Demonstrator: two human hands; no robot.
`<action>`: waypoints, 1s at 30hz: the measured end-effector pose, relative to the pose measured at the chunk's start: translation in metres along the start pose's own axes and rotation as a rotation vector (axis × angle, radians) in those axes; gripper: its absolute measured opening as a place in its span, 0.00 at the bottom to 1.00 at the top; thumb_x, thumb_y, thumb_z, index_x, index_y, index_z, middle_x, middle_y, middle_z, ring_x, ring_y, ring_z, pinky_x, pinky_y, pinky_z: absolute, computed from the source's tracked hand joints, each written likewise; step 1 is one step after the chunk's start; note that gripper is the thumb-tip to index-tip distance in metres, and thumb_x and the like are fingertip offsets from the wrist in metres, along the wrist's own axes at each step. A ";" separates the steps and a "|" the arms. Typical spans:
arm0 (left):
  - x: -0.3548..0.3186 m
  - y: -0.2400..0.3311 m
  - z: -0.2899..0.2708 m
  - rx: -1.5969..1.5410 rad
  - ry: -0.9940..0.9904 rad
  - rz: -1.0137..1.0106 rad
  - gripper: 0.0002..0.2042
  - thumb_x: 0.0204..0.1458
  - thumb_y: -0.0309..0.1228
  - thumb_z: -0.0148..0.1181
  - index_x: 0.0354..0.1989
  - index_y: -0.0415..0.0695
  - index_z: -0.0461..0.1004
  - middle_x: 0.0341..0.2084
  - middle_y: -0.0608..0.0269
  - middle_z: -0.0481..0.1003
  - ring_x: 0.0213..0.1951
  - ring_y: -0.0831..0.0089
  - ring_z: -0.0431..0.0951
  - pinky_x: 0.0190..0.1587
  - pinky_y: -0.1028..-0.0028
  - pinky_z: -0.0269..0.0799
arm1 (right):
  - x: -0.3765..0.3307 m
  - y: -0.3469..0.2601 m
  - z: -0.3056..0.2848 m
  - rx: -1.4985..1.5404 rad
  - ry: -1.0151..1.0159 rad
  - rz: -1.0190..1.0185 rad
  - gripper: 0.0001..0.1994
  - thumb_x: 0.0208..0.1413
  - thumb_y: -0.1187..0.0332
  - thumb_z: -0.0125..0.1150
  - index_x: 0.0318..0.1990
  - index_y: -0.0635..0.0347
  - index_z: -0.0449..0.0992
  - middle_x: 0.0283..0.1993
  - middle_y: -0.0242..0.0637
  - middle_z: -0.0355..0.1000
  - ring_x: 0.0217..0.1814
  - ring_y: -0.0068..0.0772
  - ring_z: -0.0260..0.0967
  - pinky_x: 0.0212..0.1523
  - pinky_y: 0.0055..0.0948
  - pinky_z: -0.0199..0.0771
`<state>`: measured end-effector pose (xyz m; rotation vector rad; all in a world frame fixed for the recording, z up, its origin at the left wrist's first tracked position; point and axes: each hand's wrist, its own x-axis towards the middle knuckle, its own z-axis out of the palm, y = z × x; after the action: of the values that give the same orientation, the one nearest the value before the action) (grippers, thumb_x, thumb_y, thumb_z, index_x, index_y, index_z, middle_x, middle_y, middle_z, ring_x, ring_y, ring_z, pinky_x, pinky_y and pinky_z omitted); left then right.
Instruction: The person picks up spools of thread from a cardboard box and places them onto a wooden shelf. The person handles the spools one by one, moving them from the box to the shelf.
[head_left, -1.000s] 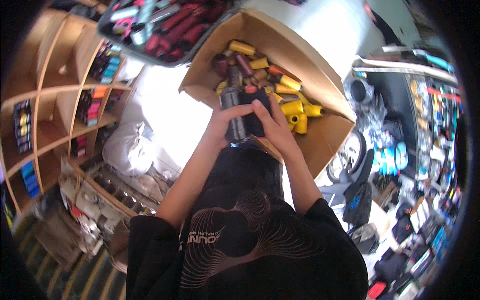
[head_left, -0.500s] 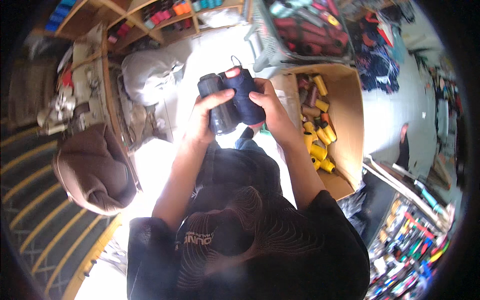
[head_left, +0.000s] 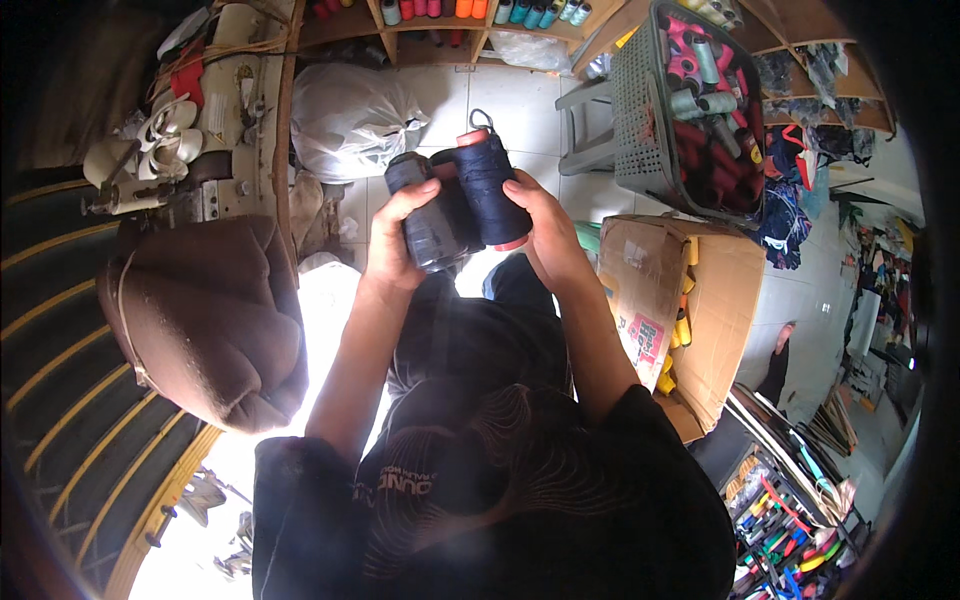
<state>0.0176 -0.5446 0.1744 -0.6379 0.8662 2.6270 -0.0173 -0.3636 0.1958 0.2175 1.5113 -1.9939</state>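
In front of my body, both hands hold thread spools up close together. My left hand [head_left: 392, 245] is wrapped round a dark grey spool [head_left: 428, 225] with a black top, the thumb lying across its upper part. A navy blue thread spool [head_left: 493, 190] with a reddish core showing at top and bottom is gripped by my right hand [head_left: 552, 230]. A loop of dark thread [head_left: 482, 118] stands up from its top. Between the two, a further dark spool [head_left: 462, 208] is partly hidden; which hand supports it I cannot tell. Most fingers are behind the spools.
A cardboard box [head_left: 640, 270] with yellow spools stands right, below a grey plastic basket [head_left: 640, 150] of red and pale spools on a stool [head_left: 585, 130]. Left are a white sack [head_left: 350, 120], a brown cloth-covered bundle [head_left: 210, 320] and a sewing machine [head_left: 235, 100]. Shelves [head_left: 430, 50] hold coloured spools.
The view has swung, so the box, basket and shelves sit farther right. The navy spool is turned slightly away from the grey one, and more of the dark spool between them shows.
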 end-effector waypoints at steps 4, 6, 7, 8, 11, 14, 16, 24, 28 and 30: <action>0.012 0.023 0.003 -0.135 -0.109 0.052 0.36 0.49 0.48 0.62 0.60 0.32 0.67 0.48 0.48 0.75 0.46 0.60 0.79 0.50 0.60 0.77 | 0.018 -0.022 0.007 0.096 0.004 -0.003 0.20 0.64 0.60 0.52 0.57 0.64 0.71 0.50 0.36 0.75 0.50 0.26 0.74 0.53 0.29 0.72; 0.027 0.030 -0.006 -0.253 -0.253 0.064 0.35 0.49 0.48 0.60 0.58 0.30 0.69 0.56 0.42 0.71 0.50 0.58 0.78 0.53 0.59 0.77 | 0.027 -0.035 0.011 0.155 0.012 -0.039 0.20 0.63 0.60 0.53 0.56 0.63 0.71 0.49 0.36 0.75 0.50 0.27 0.74 0.52 0.30 0.73; 0.035 0.033 -0.011 -0.320 -0.325 0.068 0.35 0.49 0.49 0.60 0.57 0.29 0.69 0.59 0.40 0.69 0.52 0.57 0.78 0.54 0.59 0.77 | 0.032 -0.044 0.013 0.172 0.032 -0.033 0.19 0.63 0.60 0.53 0.55 0.64 0.72 0.48 0.38 0.75 0.48 0.29 0.75 0.50 0.32 0.75; 0.043 0.035 -0.016 -0.386 -0.399 0.071 0.36 0.49 0.49 0.60 0.57 0.28 0.69 0.62 0.38 0.67 0.53 0.57 0.77 0.55 0.59 0.78 | 0.038 -0.048 0.012 0.151 0.030 -0.042 0.19 0.63 0.60 0.53 0.54 0.65 0.72 0.47 0.39 0.75 0.47 0.30 0.76 0.49 0.33 0.76; 0.063 0.046 -0.020 -0.419 -0.456 0.076 0.37 0.48 0.48 0.61 0.59 0.29 0.67 0.62 0.37 0.67 0.51 0.59 0.79 0.51 0.62 0.79 | 0.065 -0.063 0.008 0.073 0.006 -0.103 0.19 0.63 0.61 0.54 0.53 0.68 0.71 0.46 0.40 0.75 0.43 0.33 0.76 0.47 0.35 0.77; 0.067 0.063 0.017 -0.170 -0.153 0.154 0.36 0.48 0.46 0.62 0.60 0.30 0.67 0.61 0.38 0.68 0.46 0.63 0.81 0.44 0.67 0.82 | 0.085 -0.078 0.007 -0.001 -0.116 -0.041 0.18 0.62 0.64 0.56 0.53 0.69 0.71 0.45 0.39 0.75 0.44 0.30 0.75 0.49 0.32 0.75; 0.077 0.061 0.009 -0.068 -0.028 0.189 0.36 0.47 0.44 0.64 0.63 0.34 0.65 0.52 0.47 0.74 0.39 0.67 0.82 0.36 0.70 0.80 | 0.105 -0.086 0.013 0.032 -0.169 -0.039 0.20 0.60 0.66 0.65 0.53 0.73 0.72 0.42 0.42 0.77 0.37 0.29 0.77 0.35 0.28 0.82; 0.112 0.081 0.000 0.086 0.141 0.225 0.30 0.46 0.36 0.68 0.59 0.38 0.69 0.39 0.58 0.78 0.36 0.68 0.81 0.33 0.70 0.78 | 0.164 -0.089 0.017 -0.260 -0.227 -0.054 0.27 0.56 0.65 0.71 0.57 0.70 0.68 0.44 0.46 0.75 0.40 0.38 0.80 0.28 0.32 0.88; 0.129 0.100 0.009 0.140 0.184 0.247 0.28 0.45 0.33 0.69 0.55 0.36 0.72 0.38 0.57 0.79 0.37 0.68 0.81 0.36 0.70 0.78 | 0.186 -0.098 0.022 -0.232 -0.218 -0.032 0.26 0.57 0.65 0.71 0.57 0.68 0.66 0.44 0.45 0.74 0.41 0.38 0.80 0.29 0.32 0.88; 0.139 0.116 0.013 0.204 0.215 0.189 0.26 0.45 0.31 0.70 0.53 0.36 0.73 0.37 0.57 0.79 0.36 0.68 0.80 0.37 0.70 0.78 | 0.201 -0.106 0.022 -0.239 -0.211 0.005 0.25 0.58 0.66 0.69 0.57 0.67 0.65 0.47 0.45 0.73 0.41 0.37 0.80 0.31 0.30 0.87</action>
<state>-0.1528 -0.6061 0.1713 -0.8292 1.2978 2.6166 -0.2315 -0.4422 0.1932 -0.0854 1.5895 -1.7508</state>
